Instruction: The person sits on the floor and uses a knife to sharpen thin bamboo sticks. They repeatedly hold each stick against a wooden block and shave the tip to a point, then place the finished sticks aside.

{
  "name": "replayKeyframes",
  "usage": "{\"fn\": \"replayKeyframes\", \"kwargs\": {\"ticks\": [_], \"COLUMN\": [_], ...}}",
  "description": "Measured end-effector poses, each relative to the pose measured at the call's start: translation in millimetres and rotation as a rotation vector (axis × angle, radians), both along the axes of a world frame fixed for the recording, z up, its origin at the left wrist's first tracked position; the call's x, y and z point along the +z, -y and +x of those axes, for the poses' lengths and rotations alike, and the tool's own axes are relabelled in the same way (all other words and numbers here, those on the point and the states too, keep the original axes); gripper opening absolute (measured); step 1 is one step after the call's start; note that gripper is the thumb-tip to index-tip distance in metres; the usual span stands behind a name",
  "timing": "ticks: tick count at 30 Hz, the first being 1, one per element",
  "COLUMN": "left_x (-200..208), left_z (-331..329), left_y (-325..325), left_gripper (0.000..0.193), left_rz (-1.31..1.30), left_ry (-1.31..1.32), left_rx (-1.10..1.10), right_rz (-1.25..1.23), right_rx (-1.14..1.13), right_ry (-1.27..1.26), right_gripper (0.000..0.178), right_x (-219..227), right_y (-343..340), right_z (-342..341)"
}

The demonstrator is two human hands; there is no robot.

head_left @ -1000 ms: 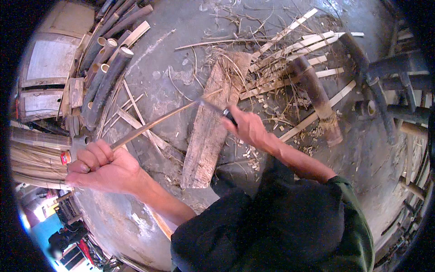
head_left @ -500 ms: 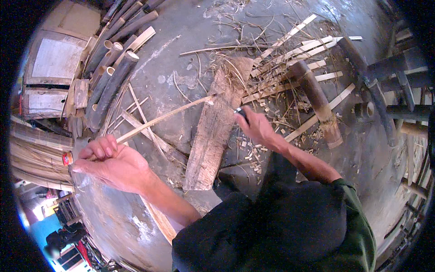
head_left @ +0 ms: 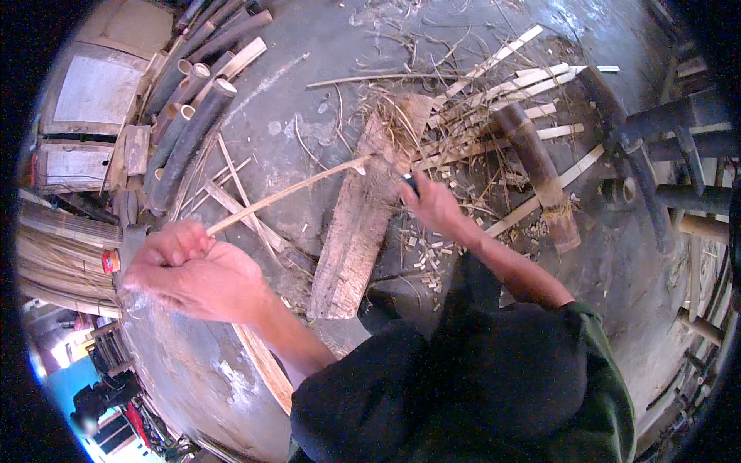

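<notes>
My left hand is closed around the near end of a thin, pale bamboo strip. From there the strip slants up to a worn wooden plank lying on the floor in front of me. In my right hand, beside the plank's right edge, is the dark handle of a knife. Its blade reaches over the plank toward the strip's far end, where the exact contact is hard to make out. A small pale curl stands at that end. Thin shavings gather on the plank's far part.
Split bamboo slats fan out beyond the plank at the right, near a thick bamboo section. Small cut chips litter the floor below my right hand. Bamboo tubes lie stacked at the left, above a bundle of thin strips.
My left hand has curled over more at the wrist and shifted slightly down. The strip's far end has slid a little farther over the plank. My right hand has barely moved.
</notes>
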State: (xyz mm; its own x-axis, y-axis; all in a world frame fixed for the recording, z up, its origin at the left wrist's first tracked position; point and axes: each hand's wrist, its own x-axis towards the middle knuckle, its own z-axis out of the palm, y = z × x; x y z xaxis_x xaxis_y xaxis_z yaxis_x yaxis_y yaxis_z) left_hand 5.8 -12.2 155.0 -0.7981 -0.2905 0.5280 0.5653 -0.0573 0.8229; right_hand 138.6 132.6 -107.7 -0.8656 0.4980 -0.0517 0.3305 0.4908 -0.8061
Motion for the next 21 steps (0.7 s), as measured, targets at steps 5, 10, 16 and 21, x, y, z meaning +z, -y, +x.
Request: {"fn": "replayKeyframes", "kwargs": {"ticks": [5,10,16,21], "left_x": [-10.6,-10.2,-14.5,-11.4], "left_z": [-11.9,-8.6,-4.9,3.5], "left_y": [-11.3,-14.1,-12.6,-24.8], "left_gripper": [0.044,0.045,0.045,0.046], "left_rz": [0.125,0.159,0.242,0.189], "left_ry": [-0.048,-0.129,-0.052,-0.067], "left_rx": [-0.197,-0.263,-0.226,-0.120], "right_rz": [-0.115,0.055,-0.299,-0.109], "right_rx": [-0.036,-0.100,0.119,0.232], "right_ry": [0.074,0.063,-0.186,-0.391], "right_gripper": [0.038,0.036,0.037,0.038], "right_x": [9.5,-17.9,98.2,127.8], "right_y": [-8.8,-26.2,16.6,38.2], "right_z": [-1.5,3.6,0.3,-8.6]}}
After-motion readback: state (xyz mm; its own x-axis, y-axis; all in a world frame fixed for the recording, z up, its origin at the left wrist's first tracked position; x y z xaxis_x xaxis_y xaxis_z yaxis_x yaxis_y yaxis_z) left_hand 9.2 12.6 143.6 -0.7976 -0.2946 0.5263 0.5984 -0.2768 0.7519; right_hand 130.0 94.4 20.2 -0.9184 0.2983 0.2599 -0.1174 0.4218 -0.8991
